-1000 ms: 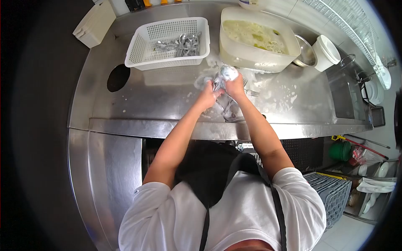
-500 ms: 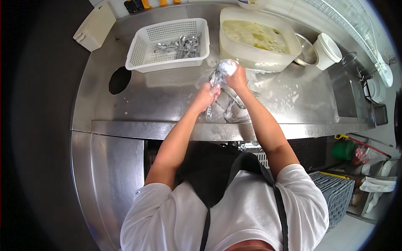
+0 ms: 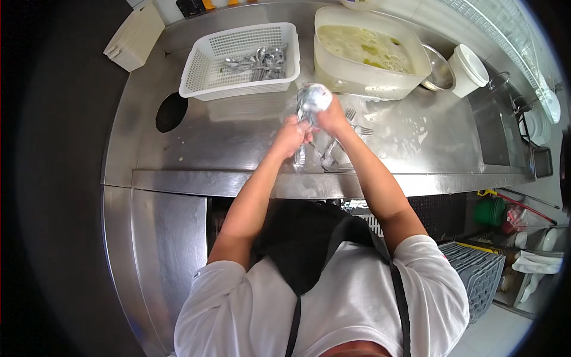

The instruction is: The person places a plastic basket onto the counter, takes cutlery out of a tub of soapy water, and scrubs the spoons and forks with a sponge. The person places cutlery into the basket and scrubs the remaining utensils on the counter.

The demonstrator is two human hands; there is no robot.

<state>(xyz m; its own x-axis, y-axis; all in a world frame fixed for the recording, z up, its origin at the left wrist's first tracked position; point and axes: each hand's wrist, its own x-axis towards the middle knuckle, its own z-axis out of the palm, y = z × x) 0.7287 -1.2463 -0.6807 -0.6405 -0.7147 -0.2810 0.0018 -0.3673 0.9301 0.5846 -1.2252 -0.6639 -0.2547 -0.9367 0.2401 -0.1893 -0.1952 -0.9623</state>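
Observation:
My left hand is closed round the handles of some metal cutlery, whose upper ends point toward the back of the counter. Pressed against those ends is a foamy whitish scrubber, gripped in my right hand. Its exact shape is blurred. Several loose forks and other cutlery lie on the steel counter below and beside my hands. Behind, on the left, a white perforated basket holds a pile of spoons and forks.
A large translucent tub of cloudy, greenish water stands behind my right hand. Beside it are a metal bowl and a white bucket. The counter has a round hole at left; a sink is at right.
The scrubber and my right hand have shifted slightly left and down over the cutlery, uncovering more of the forks on the counter. My left hand has barely moved.

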